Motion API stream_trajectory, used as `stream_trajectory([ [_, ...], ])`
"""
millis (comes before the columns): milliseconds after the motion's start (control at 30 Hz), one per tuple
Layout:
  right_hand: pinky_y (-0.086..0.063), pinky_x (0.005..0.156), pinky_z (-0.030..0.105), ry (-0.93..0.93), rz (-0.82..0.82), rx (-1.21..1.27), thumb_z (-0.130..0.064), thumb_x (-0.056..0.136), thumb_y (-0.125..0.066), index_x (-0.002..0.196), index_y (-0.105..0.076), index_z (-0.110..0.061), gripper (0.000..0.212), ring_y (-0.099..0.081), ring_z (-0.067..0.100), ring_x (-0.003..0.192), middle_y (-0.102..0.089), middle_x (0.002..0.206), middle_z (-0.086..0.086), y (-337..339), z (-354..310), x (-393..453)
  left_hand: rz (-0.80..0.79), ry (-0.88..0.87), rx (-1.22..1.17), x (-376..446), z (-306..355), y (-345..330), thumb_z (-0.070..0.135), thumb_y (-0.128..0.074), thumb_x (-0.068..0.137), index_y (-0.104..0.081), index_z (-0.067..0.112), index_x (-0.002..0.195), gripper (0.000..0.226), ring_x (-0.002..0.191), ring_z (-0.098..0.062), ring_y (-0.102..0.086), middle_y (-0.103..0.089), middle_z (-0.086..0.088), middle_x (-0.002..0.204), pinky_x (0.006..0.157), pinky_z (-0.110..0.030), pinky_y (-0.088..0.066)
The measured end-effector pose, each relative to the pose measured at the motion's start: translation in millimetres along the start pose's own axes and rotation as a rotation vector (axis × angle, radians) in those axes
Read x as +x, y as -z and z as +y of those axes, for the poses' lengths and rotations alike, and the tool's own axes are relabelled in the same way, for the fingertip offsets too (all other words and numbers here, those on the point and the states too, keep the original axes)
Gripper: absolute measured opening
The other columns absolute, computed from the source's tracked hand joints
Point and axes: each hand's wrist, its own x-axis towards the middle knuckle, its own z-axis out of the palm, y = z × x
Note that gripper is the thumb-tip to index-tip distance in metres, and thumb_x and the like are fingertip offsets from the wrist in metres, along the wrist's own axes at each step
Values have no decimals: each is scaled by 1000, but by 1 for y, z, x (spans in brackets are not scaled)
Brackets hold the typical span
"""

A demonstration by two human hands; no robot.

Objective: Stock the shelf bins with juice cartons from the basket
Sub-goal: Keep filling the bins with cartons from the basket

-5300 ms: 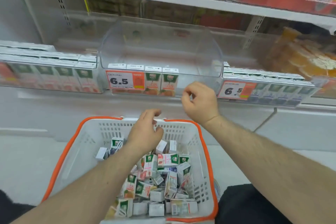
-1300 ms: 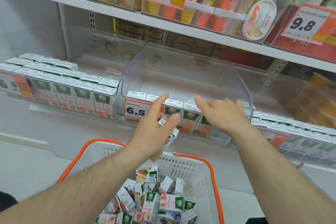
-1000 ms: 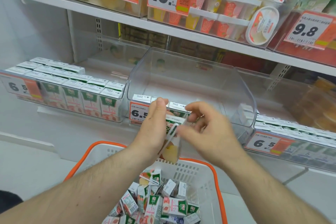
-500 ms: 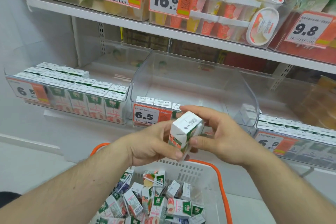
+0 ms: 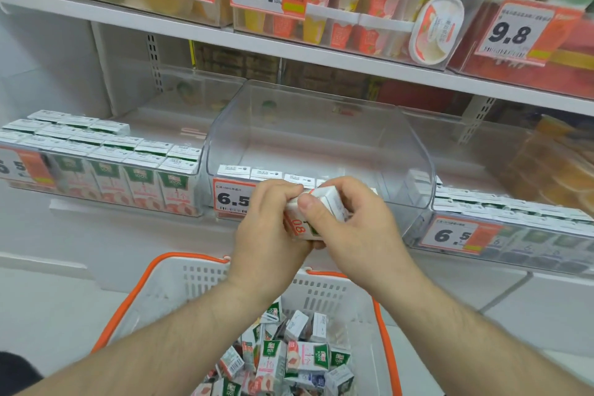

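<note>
Two bare forearms reaching up and forward, left hand and right hand meeting above the basket, both gripping one carton, right thumb across it, left fingertips apparently curled over its top

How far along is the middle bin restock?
Done: one front row of cartons stands in the middle bin. In hand: both hands, left and right, grip one carton. Left: the basket holds many more; most of the bin is bare.
</note>
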Motion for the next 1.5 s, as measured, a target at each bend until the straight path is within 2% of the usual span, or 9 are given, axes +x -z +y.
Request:
stream_trajectory([
  [167, -55, 76, 35, 77, 359, -143, -34, 74, -59, 85, -70, -27, 17, -65, 11, 80, -69, 78, -9, 53, -13, 24, -335, -99, 393, -4, -10, 4, 46, -75, 77, -4, 35, 145, 99, 143, -12, -8, -9, 10, 152, 114, -31, -8],
  [367, -37, 100, 36, -68, 385, -715, -26, 91, -52, 139, -54, -32, 48, -51, 30, 117, -47, 133, 5, 86, 3, 41, -629, 1, 774, -8, -15, 1, 58, -51, 88, 34, 33, 143, 104, 136, -23, 43, 39, 8, 151, 115, -55, 11],
  [633, -39, 96, 42, -186, 144, -1097, -31, 97, -44, 133, -55, -26, 38, -53, 35, 118, -50, 133, 10, 73, 8, 51, -649, 34, 759, -5, -13, 3, 53, -55, 87, 26, 31, 148, 103, 139, -21, 39, 34, 11, 153, 116, -53, 9],
  [833, -28, 101, 45, -257, -12, -1220, -28, 97, -32, 94, -56, -22, 25, -52, 29, 107, -62, 113, 7, 66, 19, 56, -657, 33, 732, -4, -14, 6, 50, -57, 86, 23, 31, 149, 103, 140, -20, 37, 31, 12, 155, 116, -52, 6],
  [1033, -13, 111, 55, -363, -102, -1221, -52, 99, -7, 135, -51, -22, 64, -36, 32, 135, -49, 142, 10, 59, 29, 53, -515, -121, 647, -10, -19, 4, 39, -58, 82, -8, 26, 151, 86, 146, -24, 14, 6, 5, 159, 115, -49, -1],
  [1133, -26, 102, 49, -84, 124, -1340, -60, 95, -24, 136, -50, -18, 64, -35, 37, 130, -43, 146, 10, 41, 30, 38, -442, -222, 572, -22, -35, 6, 30, -64, 71, -39, 21, 137, 71, 135, -30, -25, -31, -5, 144, 105, -48, -23],
  [1233, -36, 81, 41, 461, 307, -1068, -47, 82, -46, 104, -68, -13, 46, -53, 32, 97, -63, 108, 9, 3, 39, 11, -726, 0, 561, -39, -56, 10, 25, -63, 81, -47, 21, 134, 56, 123, -24, -42, -49, 1, 132, 100, -39, -30],
  [1300, -37, 79, 37, 487, 44, -929, -40, 81, -48, 98, -69, -14, 38, -55, 26, 92, -66, 98, 4, -24, 57, -5, -924, 120, 570, -55, -75, 12, 24, -60, 84, -53, 22, 127, 43, 114, -22, -49, -57, 2, 124, 97, -37, -39],
  [1500, -51, 77, 34, -154, -701, -927, -30, 88, -54, 103, -66, -19, 22, -61, 25, 97, -66, 106, 4, -61, 170, -20, -1366, 373, 619, -110, -125, 10, 22, -56, 90, -56, 19, 126, 36, 108, -22, -56, -57, -3, 126, 88, -35, -49],
])
